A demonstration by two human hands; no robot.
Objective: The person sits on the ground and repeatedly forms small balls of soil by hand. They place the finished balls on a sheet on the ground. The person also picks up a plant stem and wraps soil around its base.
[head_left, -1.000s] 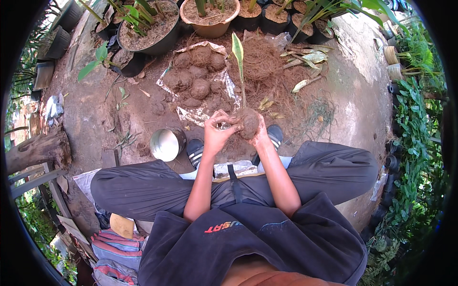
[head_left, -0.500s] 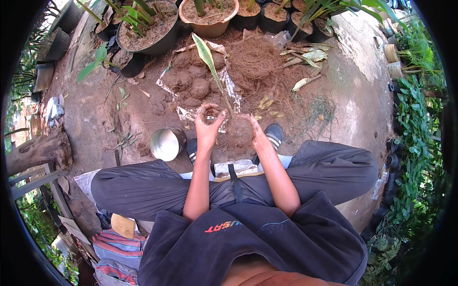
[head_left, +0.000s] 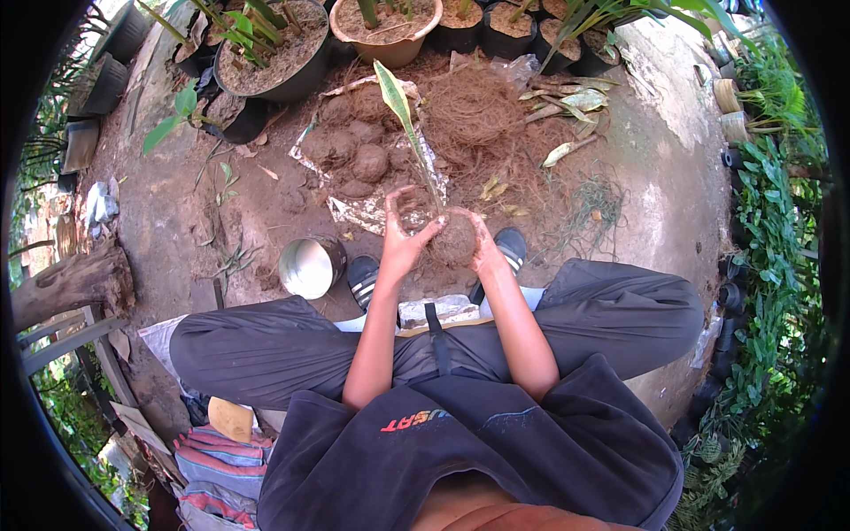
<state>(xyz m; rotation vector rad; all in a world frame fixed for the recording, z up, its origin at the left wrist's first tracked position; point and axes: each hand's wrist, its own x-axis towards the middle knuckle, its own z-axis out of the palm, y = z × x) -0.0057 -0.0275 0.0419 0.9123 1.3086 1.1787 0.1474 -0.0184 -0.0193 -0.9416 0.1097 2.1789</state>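
Observation:
A round ball of soil with a variegated snake plant leaf standing out of its top is between my hands. My right hand grips the ball, its fingers wrapped round the right side. On the other side my left hand has its fingers curved and apart from the thumb, whose tip touches the ball by the base of the leaf. Beyond my hands, several more soil balls lie on a torn, muddy sheet.
To the left of my feet stands a pail, pale inside. A heap of brown fibre and some cut leaves lie farther off. Potted plants line the far side. A log rests at the left.
My left hand has moved right, bringing its thumb against the soil ball. The ball and leaf have shifted slightly right with my right hand.

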